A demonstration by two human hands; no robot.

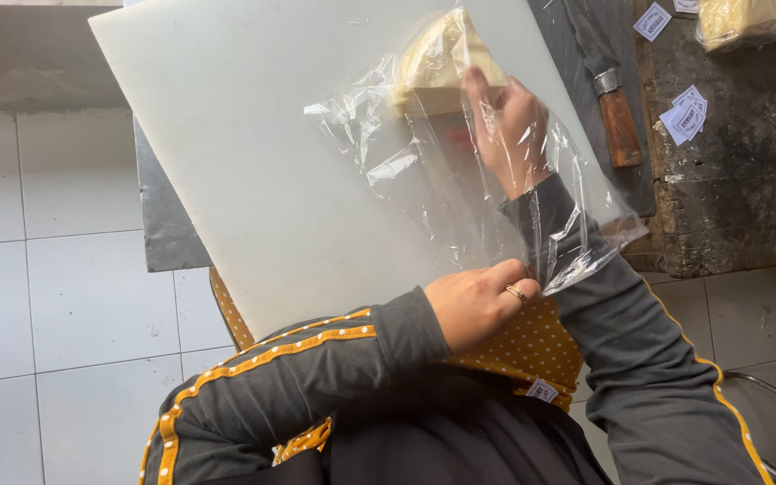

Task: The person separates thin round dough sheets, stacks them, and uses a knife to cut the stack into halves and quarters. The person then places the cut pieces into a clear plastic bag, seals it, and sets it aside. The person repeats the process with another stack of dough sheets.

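The left hand (478, 304), curled, pinches the mouth of a crinkly clear plastic bag (424, 171) on the smooth white cutting board (226, 135). The right hand (509, 121), inside the bag, grips a pale yellow block (437, 58).

A large white rectangular plastic cutting board (253, 162) rests on a grey slab (165, 224); on the dark worn wooden bench (729, 198) lie a wooden-handled knife (617, 117) and small white paper labels (686, 115); a clear plastic bag (460, 180) lies on the board.
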